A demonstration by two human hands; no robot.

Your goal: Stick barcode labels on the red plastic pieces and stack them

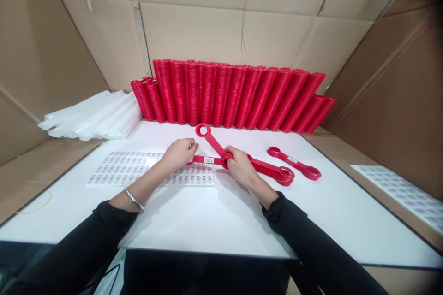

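Observation:
My right hand (240, 166) grips red plastic bars with ring ends, its fingers closed around one ring. One bar (215, 144) angles up and away from that grip. A second bar with a small white label (208, 160) runs left toward my left hand (180, 152). My left hand is closed, thumb and fingers curled together just above that bar's far end; what the fingertips hold is hidden. Under my left forearm lies a sheet of small printed labels (119, 168). Right of my right hand, more ring-ended bars (270, 169) lie in a bundle.
A labelled red bar (294, 161) lies apart at the right. Tall stacks of red bars (221, 97) line the back. White plastic sleeves (93, 117) lie at back left. Another label sheet (398, 189) is at far right. Cardboard walls (221, 32) enclose the white table (207, 226).

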